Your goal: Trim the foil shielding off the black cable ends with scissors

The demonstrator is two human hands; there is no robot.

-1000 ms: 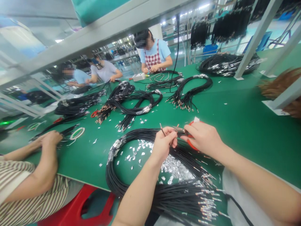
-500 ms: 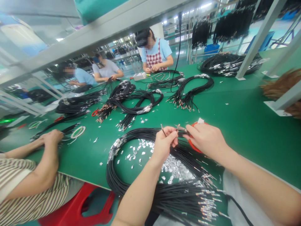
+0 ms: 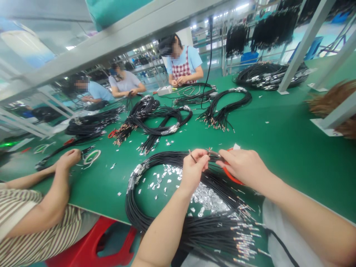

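Note:
My left hand pinches a thin black cable close to its end. In my right hand is a pair of scissors with red handles; the blades reach across to the cable end at my left fingertips. Below both hands lies a large looped bundle of black cables, banded with silvery wrap. Its many loose ends show silver and copper tips at the lower right. Small scraps of silver foil are heaped inside the loop.
The green table carries more cable bundles and scattered foil bits. At left, a co-worker's hands work beside a roll of tape. Metal posts rise at right. Other people sit across the table. A red stool stands at lower left.
The scissor blades have closed in on the cable end at my left fingertips. My left hand has barely moved. The co-worker's hands at left have shifted slightly right and up.

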